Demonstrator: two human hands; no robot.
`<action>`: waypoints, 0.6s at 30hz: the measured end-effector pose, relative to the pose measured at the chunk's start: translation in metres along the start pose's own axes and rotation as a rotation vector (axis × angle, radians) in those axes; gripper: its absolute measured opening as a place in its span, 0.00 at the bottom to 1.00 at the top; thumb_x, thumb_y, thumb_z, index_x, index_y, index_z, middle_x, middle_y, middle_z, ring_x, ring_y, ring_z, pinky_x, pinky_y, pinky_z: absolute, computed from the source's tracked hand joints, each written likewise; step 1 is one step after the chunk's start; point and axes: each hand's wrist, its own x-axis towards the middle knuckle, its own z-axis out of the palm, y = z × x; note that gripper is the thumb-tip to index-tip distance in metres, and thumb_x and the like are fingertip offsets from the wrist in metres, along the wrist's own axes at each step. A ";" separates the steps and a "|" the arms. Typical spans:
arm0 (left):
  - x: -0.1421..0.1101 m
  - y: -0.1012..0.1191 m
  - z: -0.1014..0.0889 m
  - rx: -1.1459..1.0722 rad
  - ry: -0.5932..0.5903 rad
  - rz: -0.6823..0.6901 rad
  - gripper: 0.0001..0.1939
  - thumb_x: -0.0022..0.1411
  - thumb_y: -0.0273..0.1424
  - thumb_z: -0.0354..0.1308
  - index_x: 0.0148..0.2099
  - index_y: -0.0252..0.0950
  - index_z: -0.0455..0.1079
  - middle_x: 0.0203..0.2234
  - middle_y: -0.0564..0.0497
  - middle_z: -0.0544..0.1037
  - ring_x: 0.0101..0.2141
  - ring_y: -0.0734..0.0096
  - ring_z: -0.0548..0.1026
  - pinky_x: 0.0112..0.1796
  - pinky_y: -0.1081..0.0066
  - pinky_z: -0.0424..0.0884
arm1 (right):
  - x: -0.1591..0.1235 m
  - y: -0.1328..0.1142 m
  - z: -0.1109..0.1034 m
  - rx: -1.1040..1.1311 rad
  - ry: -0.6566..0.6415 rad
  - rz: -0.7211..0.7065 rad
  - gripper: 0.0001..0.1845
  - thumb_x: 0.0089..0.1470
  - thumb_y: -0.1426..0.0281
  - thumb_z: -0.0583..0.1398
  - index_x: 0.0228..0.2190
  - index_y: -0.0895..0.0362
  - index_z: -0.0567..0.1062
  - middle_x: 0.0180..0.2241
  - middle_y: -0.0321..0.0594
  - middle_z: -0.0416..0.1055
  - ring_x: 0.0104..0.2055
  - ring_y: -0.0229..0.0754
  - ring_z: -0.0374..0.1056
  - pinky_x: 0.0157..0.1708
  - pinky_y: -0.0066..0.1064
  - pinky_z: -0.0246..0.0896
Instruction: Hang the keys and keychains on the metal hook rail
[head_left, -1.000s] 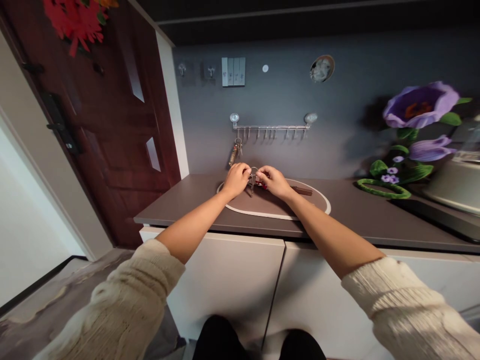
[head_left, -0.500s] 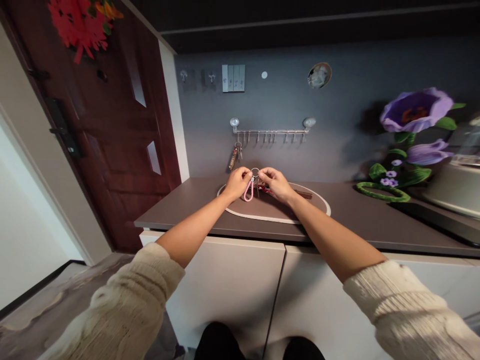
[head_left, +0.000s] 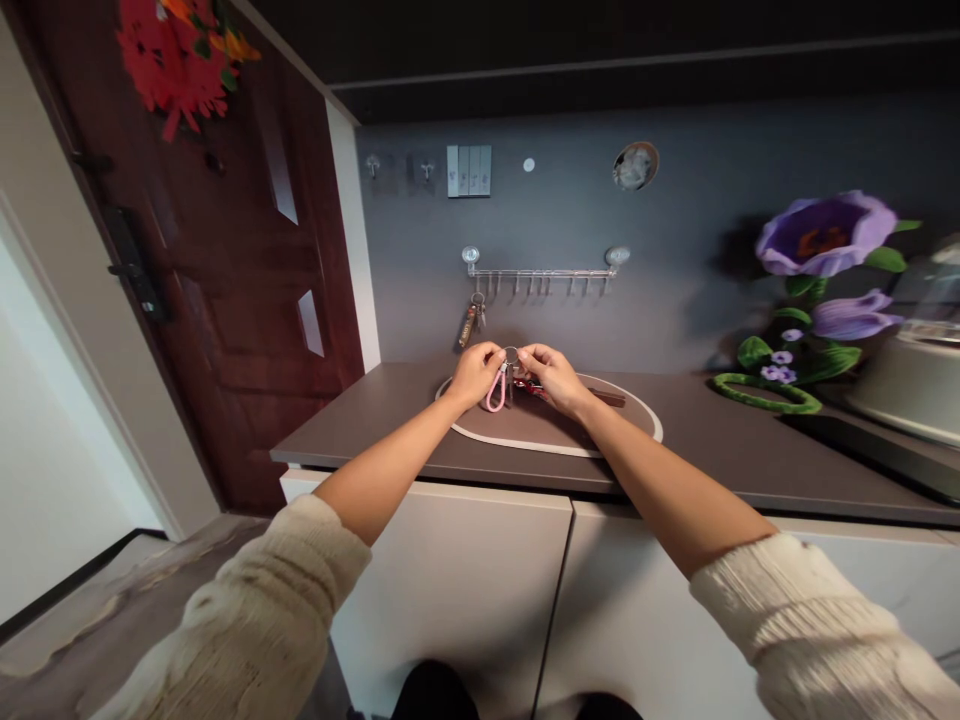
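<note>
Between my hands, above the counter, is a metal key ring (head_left: 511, 352) with a pink loop strap (head_left: 496, 392) and what look like keys (head_left: 511, 386) hanging from it. My left hand (head_left: 478, 374) pinches the ring's left side, near the top of the strap. From the right, my right hand (head_left: 553, 378) pinches the same ring between thumb and fingers. Behind and below lies an oval mat (head_left: 540, 428) with a pale border. On it, partly hidden by my right hand, are a red item (head_left: 529, 388) and a brown strip-like item (head_left: 606, 398).
On the wall, a clear hook rail (head_left: 544, 273) carries another key bunch (head_left: 470, 322) at its left end. Purple artificial flowers (head_left: 829, 235) and a pale domed appliance (head_left: 911, 385) stand to the right. A dark red door (head_left: 247, 300) is at left; cabinet doors (head_left: 457, 580) are below.
The view has tilted up slightly, so everything sits a little lower. Both hands keep their hold on the key ring, and the hanging pieces have swung slightly.
</note>
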 end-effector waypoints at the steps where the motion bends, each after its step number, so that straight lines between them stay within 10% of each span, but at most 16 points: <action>1: 0.001 -0.001 0.000 -0.015 0.005 -0.008 0.10 0.57 0.32 0.48 0.27 0.34 0.66 0.22 0.54 0.71 0.26 0.75 0.66 0.31 0.75 0.63 | -0.001 -0.001 0.000 -0.002 -0.004 0.005 0.19 0.41 0.54 0.60 0.27 0.58 0.66 0.21 0.31 0.62 0.23 0.31 0.56 0.27 0.27 0.54; 18: 0.002 -0.006 0.004 0.016 0.078 0.064 0.12 0.58 0.34 0.48 0.28 0.34 0.68 0.24 0.52 0.73 0.28 0.75 0.68 0.32 0.74 0.63 | 0.002 -0.001 0.004 0.029 0.020 0.026 0.17 0.40 0.58 0.61 0.27 0.58 0.66 0.23 0.32 0.63 0.25 0.32 0.58 0.28 0.27 0.54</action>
